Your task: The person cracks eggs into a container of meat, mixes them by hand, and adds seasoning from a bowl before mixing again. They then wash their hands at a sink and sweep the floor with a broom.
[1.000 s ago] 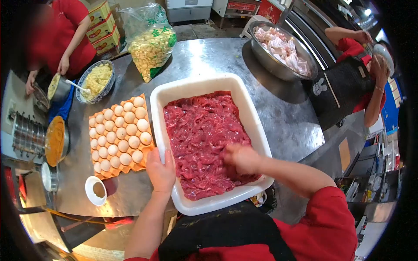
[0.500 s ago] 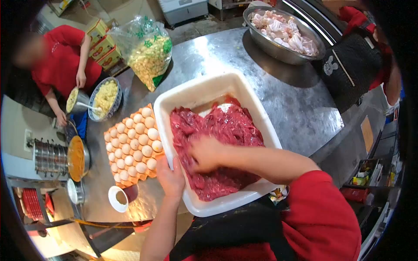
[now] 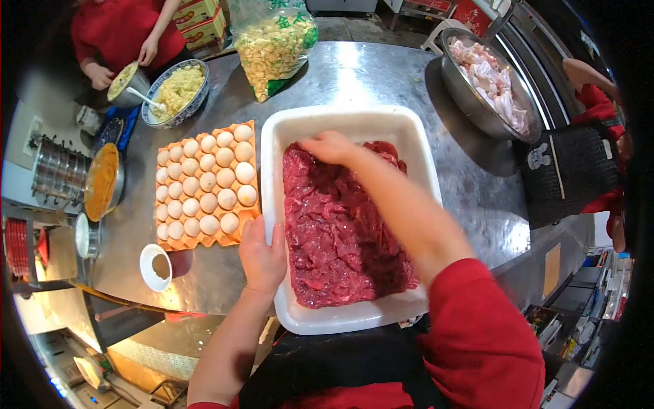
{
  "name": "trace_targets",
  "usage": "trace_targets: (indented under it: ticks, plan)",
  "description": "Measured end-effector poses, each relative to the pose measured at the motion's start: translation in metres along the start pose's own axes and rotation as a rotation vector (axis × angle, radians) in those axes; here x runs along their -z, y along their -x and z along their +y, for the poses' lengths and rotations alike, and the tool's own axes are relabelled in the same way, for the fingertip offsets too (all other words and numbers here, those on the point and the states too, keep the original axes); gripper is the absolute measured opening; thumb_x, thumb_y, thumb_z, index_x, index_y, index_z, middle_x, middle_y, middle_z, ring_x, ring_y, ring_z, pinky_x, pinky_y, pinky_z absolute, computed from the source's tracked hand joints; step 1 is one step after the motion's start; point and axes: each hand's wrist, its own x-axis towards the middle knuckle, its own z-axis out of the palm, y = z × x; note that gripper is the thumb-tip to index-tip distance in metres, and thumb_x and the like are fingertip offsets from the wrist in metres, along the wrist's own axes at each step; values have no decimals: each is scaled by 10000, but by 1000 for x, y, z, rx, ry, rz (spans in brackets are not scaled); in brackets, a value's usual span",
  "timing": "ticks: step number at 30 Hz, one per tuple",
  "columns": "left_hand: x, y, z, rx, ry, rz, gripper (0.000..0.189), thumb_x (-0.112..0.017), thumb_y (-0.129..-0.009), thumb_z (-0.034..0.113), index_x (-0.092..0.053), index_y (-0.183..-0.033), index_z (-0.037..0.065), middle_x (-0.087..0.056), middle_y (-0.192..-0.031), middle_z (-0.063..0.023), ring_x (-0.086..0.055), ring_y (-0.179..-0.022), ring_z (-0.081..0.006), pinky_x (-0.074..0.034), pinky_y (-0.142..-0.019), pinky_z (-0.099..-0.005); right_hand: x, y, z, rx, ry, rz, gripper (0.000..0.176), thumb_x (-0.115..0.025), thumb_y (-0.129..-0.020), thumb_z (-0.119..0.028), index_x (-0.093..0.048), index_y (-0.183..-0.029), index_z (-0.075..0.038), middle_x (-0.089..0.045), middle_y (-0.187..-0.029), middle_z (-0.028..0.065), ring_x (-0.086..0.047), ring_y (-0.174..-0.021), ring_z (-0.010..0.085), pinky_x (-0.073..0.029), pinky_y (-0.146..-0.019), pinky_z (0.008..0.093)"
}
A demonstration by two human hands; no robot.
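Raw red sliced meat lies wet and glossy in a deep white plastic tub. At the tub's left wall, my left hand grips the rim, thumb on the inner side and fingers outside. My right hand reaches over to the far left part of the tub, its fingers curled down onto the meat's edge; the fingertips are partly hidden. Just left of the tub sits an orange tray of eggs, close to my left hand.
A white cup stands at the near left. Beyond the eggs are a patterned bowl of yellow food and a bag of yellow pieces. A steel basin of pale raw meat stands far right. Co-workers stand at left and right.
My right hand has moved from the middle of the meat to the tub's far left. The meat now spreads farther toward the far end. My left hand stays on the rim; the view has shifted.
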Motion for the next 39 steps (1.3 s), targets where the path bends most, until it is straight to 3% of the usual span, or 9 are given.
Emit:
trace_targets:
  ticks: [2,6,12,17,20,28,32,36,39]
  plan:
    - [-1,-1,-1,-20,-24,26,196,-601,-858,159,-561,-895,-29,-529,-811,-201,-537,-771,-385,-439,-678,-449,-53,5,-37,52,102,211,533,-410,-891,-491,-660,-1097,-68,-643,-1129,181,-598,-1094,342,-409,-958,513]
    - [-3,-1,-8,-79,-26,44,201,-603,-858,161,-562,-900,-31,-529,-810,-200,-533,-767,-389,-437,-678,-451,-57,109,-51,253,430,-274,373,-511,-839,-428,-697,-1019,-159,-657,-1031,164,-614,-1005,349,-423,-881,539]
    - [-2,2,-9,13,34,11,212,-608,-859,164,-561,-908,-36,-527,-813,-202,-531,-768,-391,-435,-674,-452,-12,247,5,515,742,-152,387,-735,-655,-284,-659,-1018,-175,-465,-1290,96,-395,-1251,345,-348,-952,537]
    - [-5,-4,-5,-18,66,53,211,-616,-855,167,-549,-887,-31,-523,-808,-194,-533,-757,-380,-434,-659,-442,18,143,60,78,565,286,540,-710,-697,-333,-560,-1185,-155,-394,-1361,139,-306,-1288,446,-323,-937,682]
    - [-6,-5,-7,-28,53,26,202,-615,-854,169,-548,-873,-21,-527,-812,-193,-539,-761,-376,-437,-661,-439,-6,74,0,-299,469,353,693,-647,-757,-428,-418,-1350,-153,-336,-1418,174,-272,-1302,475,-273,-974,721]
    - [-5,-8,-8,-97,20,42,207,-630,-832,170,-555,-861,-20,-532,-789,-194,-545,-752,-386,-439,-659,-459,-89,222,-30,430,615,-87,546,-693,-700,-400,-603,-1195,-189,-366,-1403,133,-240,-1336,450,-249,-925,758]
    - [-2,-8,-8,-99,-12,19,214,-643,-811,166,-556,-861,-22,-533,-783,-191,-547,-748,-383,-441,-655,-457,-27,263,3,343,847,-165,439,-684,-685,-211,-633,-1120,-211,-368,-1407,136,-280,-1327,428,-314,-926,709]
    - [-2,-10,-7,-69,-8,32,226,-656,-790,157,-561,-871,-32,-534,-779,-189,-550,-749,-379,-444,-658,-452,9,184,58,207,614,183,424,-617,-710,-94,-589,-1131,-146,-400,-1365,154,-395,-1233,405,-442,-893,579]
    - [-6,-7,-10,-97,-13,51,217,-660,-781,145,-567,-876,-27,-535,-778,-185,-550,-741,-376,-445,-657,-447,2,106,38,-120,441,433,479,-587,-755,-84,-522,-1227,-135,-394,-1363,169,-393,-1229,428,-428,-901,600]
